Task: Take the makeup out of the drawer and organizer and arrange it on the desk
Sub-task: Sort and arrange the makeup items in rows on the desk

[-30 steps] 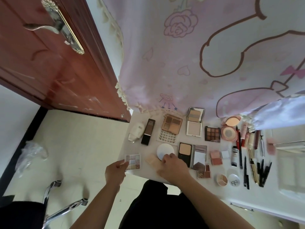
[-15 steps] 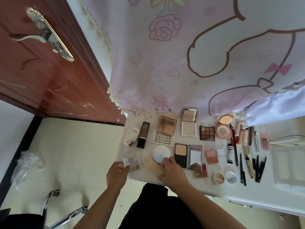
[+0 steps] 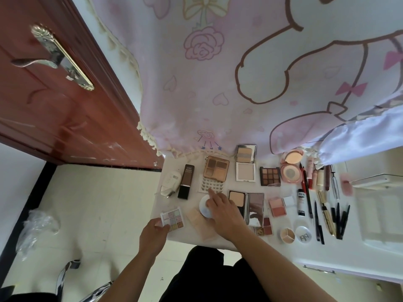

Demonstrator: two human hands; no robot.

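Two hands work the near-left corner of the desk [image 3: 193, 202]. Left hand [image 3: 152, 235] pinches the pastel palette [image 3: 173, 217] by its corner. Right hand [image 3: 224, 216], fingers straight, rests on the round white compact [image 3: 204, 207]. Prob. best: slide the palette square w/ the rows, away from the desk edge, w/o nudging neighbours. Palette is small and flat, w/ nine pale shimmer pans.

The left hand [image 3: 153, 236] and the right hand [image 3: 224, 216] are bare, and the forearms [image 3: 272, 264] are uncovered down to the lower edge of the view. Between them shows plain black clothing [image 3: 202, 277], matte, with soft folds.
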